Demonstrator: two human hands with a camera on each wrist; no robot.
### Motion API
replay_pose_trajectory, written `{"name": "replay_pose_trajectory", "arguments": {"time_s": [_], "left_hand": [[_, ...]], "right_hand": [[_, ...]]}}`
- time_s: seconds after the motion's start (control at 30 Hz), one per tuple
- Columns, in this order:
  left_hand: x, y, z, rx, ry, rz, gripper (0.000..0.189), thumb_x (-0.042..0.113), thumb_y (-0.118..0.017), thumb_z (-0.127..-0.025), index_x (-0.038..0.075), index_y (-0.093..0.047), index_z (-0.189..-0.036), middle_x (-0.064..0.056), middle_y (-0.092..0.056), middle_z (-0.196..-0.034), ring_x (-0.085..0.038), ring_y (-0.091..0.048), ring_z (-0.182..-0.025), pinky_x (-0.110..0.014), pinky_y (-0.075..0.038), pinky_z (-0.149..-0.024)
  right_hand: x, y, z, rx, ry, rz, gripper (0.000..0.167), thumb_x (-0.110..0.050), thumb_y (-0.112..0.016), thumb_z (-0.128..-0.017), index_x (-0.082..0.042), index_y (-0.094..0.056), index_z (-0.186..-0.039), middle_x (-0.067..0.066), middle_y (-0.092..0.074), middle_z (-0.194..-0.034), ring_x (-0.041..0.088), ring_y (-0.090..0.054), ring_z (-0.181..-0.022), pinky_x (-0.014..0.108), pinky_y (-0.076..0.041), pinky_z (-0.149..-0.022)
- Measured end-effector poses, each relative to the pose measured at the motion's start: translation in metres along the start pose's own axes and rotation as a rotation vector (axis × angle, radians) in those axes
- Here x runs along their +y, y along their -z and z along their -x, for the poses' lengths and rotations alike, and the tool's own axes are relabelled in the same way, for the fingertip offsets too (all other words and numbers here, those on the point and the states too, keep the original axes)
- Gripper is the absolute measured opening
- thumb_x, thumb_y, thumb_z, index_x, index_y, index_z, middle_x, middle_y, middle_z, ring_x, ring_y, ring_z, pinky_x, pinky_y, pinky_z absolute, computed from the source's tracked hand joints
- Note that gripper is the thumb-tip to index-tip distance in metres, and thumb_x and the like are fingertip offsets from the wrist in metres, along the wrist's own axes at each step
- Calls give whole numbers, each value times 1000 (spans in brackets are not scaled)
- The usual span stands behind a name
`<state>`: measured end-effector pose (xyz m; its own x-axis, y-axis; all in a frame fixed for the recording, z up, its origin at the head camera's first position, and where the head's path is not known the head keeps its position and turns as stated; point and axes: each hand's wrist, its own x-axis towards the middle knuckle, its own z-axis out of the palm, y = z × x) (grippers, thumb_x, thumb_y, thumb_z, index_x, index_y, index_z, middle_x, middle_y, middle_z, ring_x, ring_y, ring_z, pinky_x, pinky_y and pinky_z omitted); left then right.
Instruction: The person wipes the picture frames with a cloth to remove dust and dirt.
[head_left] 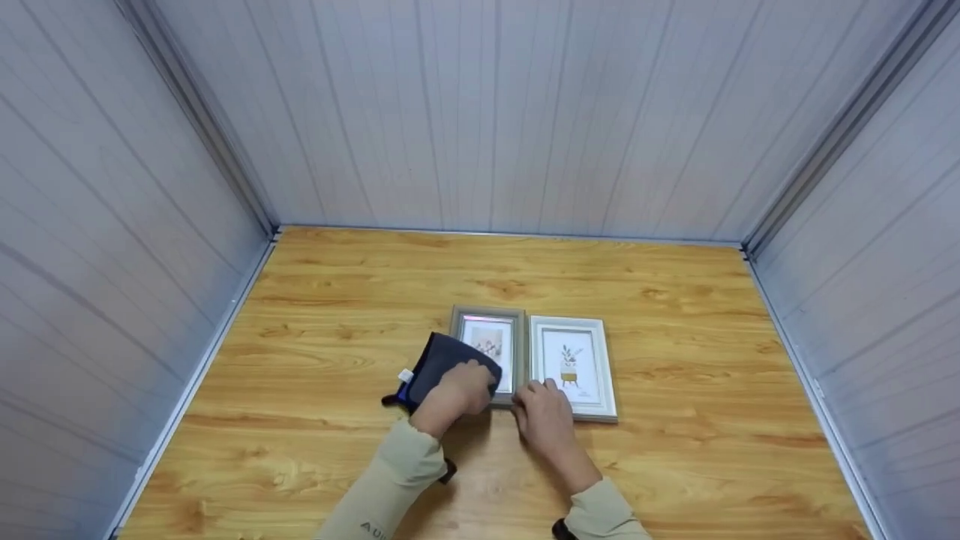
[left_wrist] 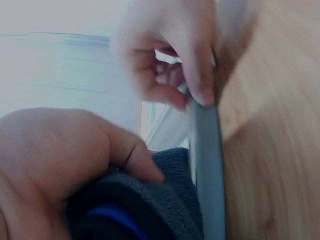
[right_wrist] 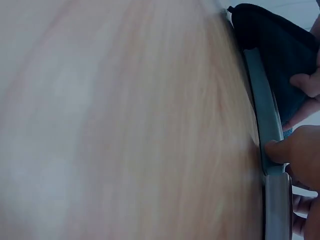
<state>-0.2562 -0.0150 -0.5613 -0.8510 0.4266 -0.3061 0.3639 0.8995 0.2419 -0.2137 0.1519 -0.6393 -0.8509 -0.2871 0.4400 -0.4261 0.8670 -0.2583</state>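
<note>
A grey-framed picture frame (head_left: pixel 488 311) lies flat on the wooden table, its printed picture facing up. My left hand (head_left: pixel 466 386) holds a dark grey cloth (head_left: pixel 442 364) against the frame's lower left part, covering that corner. The cloth has a white tag, and some blue shows at its edge. At the frame's lower right corner is my right hand (head_left: pixel 546 420); in the right wrist view its thumb (right_wrist: pixel 277 151) presses on the front edge while the other fingers reach over the top. Right beside it lies a white picture frame (head_left: pixel 610 367) with a plant print.
The wood-grain table (head_left: pixel 337 300) is bounded by pale panelled walls, with the back wall (head_left: pixel 480 112) beyond the frames. A dark strap (head_left: pixel 448 471) shows at the left wrist.
</note>
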Motion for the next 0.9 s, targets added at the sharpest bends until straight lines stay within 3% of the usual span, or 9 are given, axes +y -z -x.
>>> {"name": "replay_pose_trajectory", "arguments": {"time_s": [0.1,0.2,0.37,0.5,0.6,0.77,0.9], "left_hand": [[-3,-8,0,90,22,-128,34,17,-60,-93,13,-67,-126,-18,-56,-120,-33,-51,-111,-45,-47,-89],[-5,-16,-7,108,55,-200,44,17,-58,-95,14,-55,-139,-21,-46,-137,-36,-42,-126,-46,-42,-97],[-12,-18,-33,81,81,-188,56,15,-55,-98,16,-37,-151,-18,-24,-156,-33,-21,-143,-46,-29,-109],[-18,-8,-52,99,66,-166,55,17,-54,-98,17,-38,-150,-16,-26,-156,-32,-24,-143,-47,-28,-109],[-20,-3,-58,110,49,-143,50,17,-53,-99,16,-42,-148,-18,-32,-153,-32,-30,-140,-49,-31,-107],[-13,-2,-50,139,16,-127,49,15,-57,-95,12,-50,-143,-20,-41,-147,-34,-38,-135,-47,-37,-103],[0,-7,-30,90,-17,-103,50,12,-58,-94,11,-49,-143,-21,-40,-147,-34,-39,-135,-45,-37,-105]], "right_hand": [[-1,0,1,-15,-5,-14,9,-15,-79,-78,-14,-70,-80,-1,-61,-78,22,-50,-71,36,-41,-56],[0,0,3,-18,3,-17,8,-14,-77,-79,-14,-70,-80,-1,-61,-78,22,-51,-71,36,-41,-56],[1,0,3,8,18,-12,10,-15,-79,-77,-14,-69,-79,-1,-60,-76,23,-50,-69,36,-40,-55],[0,1,0,14,13,-16,10,-15,-79,-77,-13,-70,-79,0,-60,-77,24,-50,-70,37,-40,-55],[-1,1,-1,1,6,-23,9,-14,-79,-77,-14,-70,-80,-1,-61,-78,23,-50,-71,36,-40,-56],[-2,2,-2,24,5,-16,10,-12,-79,-76,-15,-69,-79,0,-61,-78,25,-51,-71,38,-41,-57],[-2,2,0,33,18,2,12,-13,-80,-75,-15,-68,-78,0,-60,-77,24,-50,-70,37,-40,-55]]}}
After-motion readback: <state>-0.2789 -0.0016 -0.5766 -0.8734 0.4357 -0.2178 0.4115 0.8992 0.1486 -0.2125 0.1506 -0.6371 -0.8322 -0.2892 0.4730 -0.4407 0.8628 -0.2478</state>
